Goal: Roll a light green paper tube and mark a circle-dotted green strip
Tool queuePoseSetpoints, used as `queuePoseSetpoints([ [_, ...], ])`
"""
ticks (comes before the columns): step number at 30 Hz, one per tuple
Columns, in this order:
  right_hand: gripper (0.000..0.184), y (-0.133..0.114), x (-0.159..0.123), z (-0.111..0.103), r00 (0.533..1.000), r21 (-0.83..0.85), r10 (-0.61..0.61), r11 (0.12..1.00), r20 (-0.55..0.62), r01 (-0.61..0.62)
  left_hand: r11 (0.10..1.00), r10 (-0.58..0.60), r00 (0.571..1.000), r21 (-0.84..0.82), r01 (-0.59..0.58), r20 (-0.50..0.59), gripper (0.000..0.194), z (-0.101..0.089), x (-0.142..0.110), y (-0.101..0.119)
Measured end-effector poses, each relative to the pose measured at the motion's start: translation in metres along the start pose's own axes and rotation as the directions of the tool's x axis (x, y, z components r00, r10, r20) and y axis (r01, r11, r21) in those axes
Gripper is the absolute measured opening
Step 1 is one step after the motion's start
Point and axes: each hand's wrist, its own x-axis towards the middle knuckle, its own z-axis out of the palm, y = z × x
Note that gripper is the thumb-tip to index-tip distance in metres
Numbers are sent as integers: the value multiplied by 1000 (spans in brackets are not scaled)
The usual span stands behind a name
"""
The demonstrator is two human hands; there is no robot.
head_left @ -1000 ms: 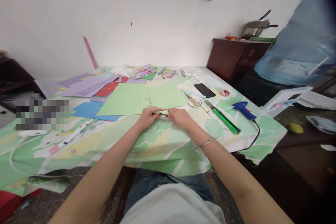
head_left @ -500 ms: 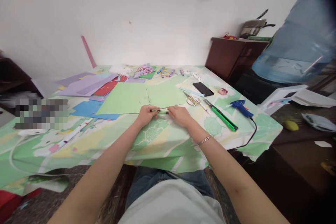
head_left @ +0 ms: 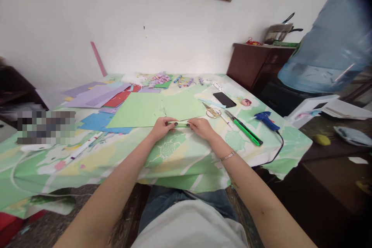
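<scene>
A large sheet of light green paper (head_left: 145, 108) lies on the table in front of me. At its near edge my left hand (head_left: 163, 128) pinches the paper, thumb on top and fingers closed. My right hand (head_left: 200, 127) grips the same edge a short way to the right, also closed. Between the thumbs the edge looks folded or rolled into a narrow strip. The fingertips beneath the paper are hidden. Gold-handled scissors (head_left: 213, 112) lie just beyond my right hand, beside a white marker (head_left: 224, 119).
A green utility knife (head_left: 244, 128) and a blue glue gun (head_left: 267, 120) with its cord lie to the right. Farther back is a black phone (head_left: 224, 99). Purple sheets (head_left: 95, 99) and blue paper (head_left: 95, 121) are on the left. A large water bottle (head_left: 325, 54) stands at right.
My hands have moved slightly apart along the paper's near edge, with more of the narrow strip showing between the thumbs. Both hands still hold the paper.
</scene>
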Motion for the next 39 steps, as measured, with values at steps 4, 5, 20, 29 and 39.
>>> queuePoseSetpoints([
  [4,29,-2,0,3,1000,23,-30,999,-10,30,994,81,996,65,-83,31,36,1,-4,7],
  [5,29,-2,0,4,999,34,-43,998,-15,43,993,78,996,85,-81,36,35,1,-5,8],
  [20,29,-7,2,7,999,71,-37,997,-39,39,996,-43,999,85,40,26,35,1,-6,6],
  [29,29,5,0,2,999,176,5,984,-48,4,998,-57,998,35,57,11,36,0,-1,-2],
  [39,36,20,1,9,994,809,95,578,58,-103,1000,1,1000,23,-1,-7,30,-1,1,-5],
])
